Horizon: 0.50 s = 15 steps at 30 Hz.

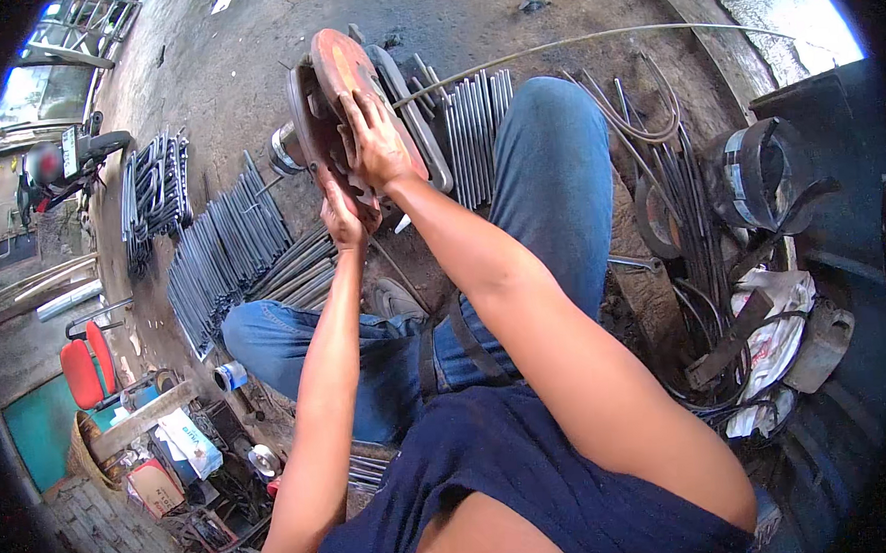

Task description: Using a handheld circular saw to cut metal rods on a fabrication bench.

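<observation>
Navy shirt and jeans close below. Right hand [376, 145] spread flat on cut-off saw's red blade guard [337, 67], left hand [343, 222] curled under guard's lower edge, grip hidden. Likely seating or adjusting guard; next, steadying before shifting hands. Steel rods [223, 250] alongside.

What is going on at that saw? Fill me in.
A person seated on the workshop floor has both hands on a chop saw with a reddish blade guard. The right hand lies flat on the guard; the left hand grips the saw lower down, just beneath. Cut steel rods lie in rows to the person's left, more rods sit beyond the saw, and bent bars are piled to the right.
</observation>
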Available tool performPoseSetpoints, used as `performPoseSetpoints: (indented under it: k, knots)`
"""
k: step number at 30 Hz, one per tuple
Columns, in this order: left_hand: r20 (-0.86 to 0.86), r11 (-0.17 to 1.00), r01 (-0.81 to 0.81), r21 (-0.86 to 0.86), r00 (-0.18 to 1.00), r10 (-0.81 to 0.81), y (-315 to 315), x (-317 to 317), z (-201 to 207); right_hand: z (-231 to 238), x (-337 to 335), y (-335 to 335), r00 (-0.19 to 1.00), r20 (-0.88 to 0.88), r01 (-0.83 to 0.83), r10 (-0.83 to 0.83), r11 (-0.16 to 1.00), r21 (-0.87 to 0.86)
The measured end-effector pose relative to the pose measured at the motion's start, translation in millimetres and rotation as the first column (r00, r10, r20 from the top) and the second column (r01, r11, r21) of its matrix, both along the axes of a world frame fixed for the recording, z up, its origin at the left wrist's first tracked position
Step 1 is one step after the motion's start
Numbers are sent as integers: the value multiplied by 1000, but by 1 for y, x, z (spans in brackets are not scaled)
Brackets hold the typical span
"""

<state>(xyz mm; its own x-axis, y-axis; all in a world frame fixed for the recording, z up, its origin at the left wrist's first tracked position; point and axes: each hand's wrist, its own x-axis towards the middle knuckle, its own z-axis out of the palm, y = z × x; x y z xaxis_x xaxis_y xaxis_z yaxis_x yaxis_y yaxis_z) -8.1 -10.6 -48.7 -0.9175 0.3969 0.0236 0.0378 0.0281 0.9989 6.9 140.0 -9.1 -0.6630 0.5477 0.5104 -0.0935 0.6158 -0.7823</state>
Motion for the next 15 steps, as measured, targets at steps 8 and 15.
performPoseSetpoints:
  k: [8,15]
  knots:
    - [55,980,-31,-198,998,43,3,10,12,-6,3,-1,999,45,-26,26,1000,-4]
    - [42,993,-121,-10,992,121,11,11,6,-4,3,-1,1000,2,16,-16,1000,16]
